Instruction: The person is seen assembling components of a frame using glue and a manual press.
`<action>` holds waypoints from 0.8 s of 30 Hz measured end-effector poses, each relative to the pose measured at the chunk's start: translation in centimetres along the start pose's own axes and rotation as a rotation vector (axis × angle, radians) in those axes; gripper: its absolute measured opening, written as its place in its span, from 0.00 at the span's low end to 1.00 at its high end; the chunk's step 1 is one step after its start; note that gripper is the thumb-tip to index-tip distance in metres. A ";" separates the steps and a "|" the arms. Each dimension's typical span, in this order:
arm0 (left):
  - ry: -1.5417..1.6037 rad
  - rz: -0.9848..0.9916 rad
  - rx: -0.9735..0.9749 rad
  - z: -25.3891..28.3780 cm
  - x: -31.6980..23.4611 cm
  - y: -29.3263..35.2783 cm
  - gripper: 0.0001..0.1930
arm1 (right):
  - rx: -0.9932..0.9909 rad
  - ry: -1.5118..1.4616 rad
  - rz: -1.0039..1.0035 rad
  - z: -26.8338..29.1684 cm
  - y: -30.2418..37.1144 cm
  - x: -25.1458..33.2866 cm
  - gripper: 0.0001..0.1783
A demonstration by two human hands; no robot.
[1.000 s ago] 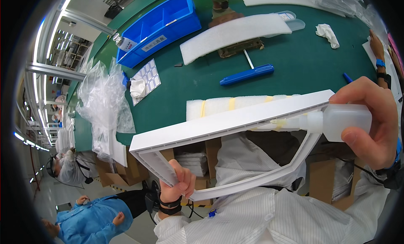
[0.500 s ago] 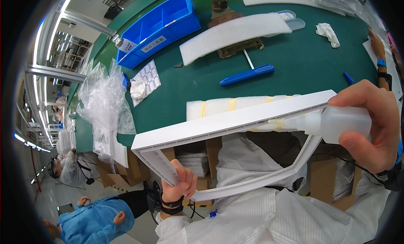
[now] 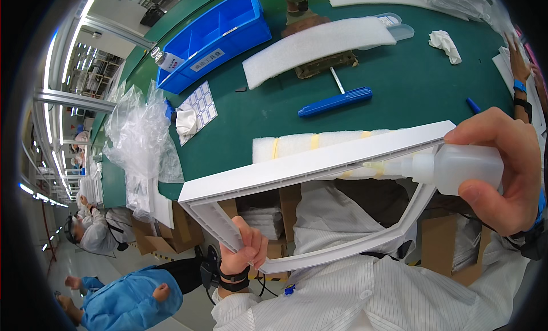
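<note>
My left hand (image 3: 245, 248) grips the lower left corner of a white plastic frame (image 3: 308, 165), which is held up tilted in front of my body. Its long upper bar shows a ribbed inner edge. In my right hand (image 3: 508, 177) is a translucent squeeze bottle (image 3: 465, 170), lying on its side between thumb and fingers. The bottle's narrow yellowish tip points left along the ribbed edge; whether it touches the frame I cannot tell. Behind the upper bar lies a white foam strip with yellow bands (image 3: 294, 144), partly covered by the frame.
On the green table (image 3: 251, 111) are a blue divided bin (image 3: 228, 31), a blue-handled tool (image 3: 335, 102), a foam-padded stand (image 3: 319, 48), a crumpled white cloth (image 3: 444, 45) and clear plastic bags (image 3: 140, 137). Another person's hand (image 3: 518, 63) rests at the far right. Cardboard boxes (image 3: 439, 245) stand below.
My hands, the frame and the bottle stay nearly in place. The person in blue at lower left has moved their arms, and the hand at the far right has shifted slightly.
</note>
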State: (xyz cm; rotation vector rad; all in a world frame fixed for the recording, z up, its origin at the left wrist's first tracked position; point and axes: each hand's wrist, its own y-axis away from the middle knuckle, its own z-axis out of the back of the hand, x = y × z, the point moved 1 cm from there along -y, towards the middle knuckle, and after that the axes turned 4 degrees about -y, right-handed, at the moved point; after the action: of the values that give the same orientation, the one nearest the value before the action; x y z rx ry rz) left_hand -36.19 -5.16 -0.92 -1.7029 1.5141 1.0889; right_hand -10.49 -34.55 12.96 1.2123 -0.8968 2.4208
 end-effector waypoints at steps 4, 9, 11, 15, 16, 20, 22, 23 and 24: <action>-0.003 0.003 0.000 0.0 0.0 0.0 0.19 | 0.018 -0.051 -0.021 -0.1 0.0 -0.1 0.19; -0.006 0.013 -0.011 0.0 0.0 0.1 0.19 | -0.058 -0.059 -0.014 -0.6 -0.2 0.0 0.19; -0.003 0.017 -0.010 0.0 0.0 0.0 0.19 | 0.017 0.006 -0.032 0.0 -0.1 -0.2 0.19; -0.001 0.023 -0.017 0.0 0.0 -0.2 0.19 | 0.130 0.101 -0.058 1.3 0.3 -0.4 0.20; 0.000 0.025 -0.030 0.0 0.0 -0.1 0.19 | 0.169 0.079 -0.155 1.5 0.4 -0.6 0.22; 0.034 0.031 -0.066 -0.2 0.0 0.0 0.20 | 0.201 0.047 -0.155 1.2 0.7 -2.4 0.24; 0.048 0.050 -0.069 -0.3 -0.1 -0.2 0.19 | 0.150 -0.069 -0.284 0.7 0.4 -2.4 0.22; 0.053 0.045 -0.062 -0.3 -0.1 -0.3 0.19 | 0.091 -0.183 -0.418 0.6 0.4 -2.3 0.20; 0.059 0.057 -0.057 -0.4 -0.2 -0.4 0.18 | 0.089 -0.173 -0.415 0.5 0.4 -2.6 0.20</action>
State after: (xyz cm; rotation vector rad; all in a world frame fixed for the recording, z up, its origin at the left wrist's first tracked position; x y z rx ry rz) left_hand -35.69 -5.32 -0.59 -1.7540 1.5910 1.1307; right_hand -8.79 -35.10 11.00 1.4896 -0.5172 2.0658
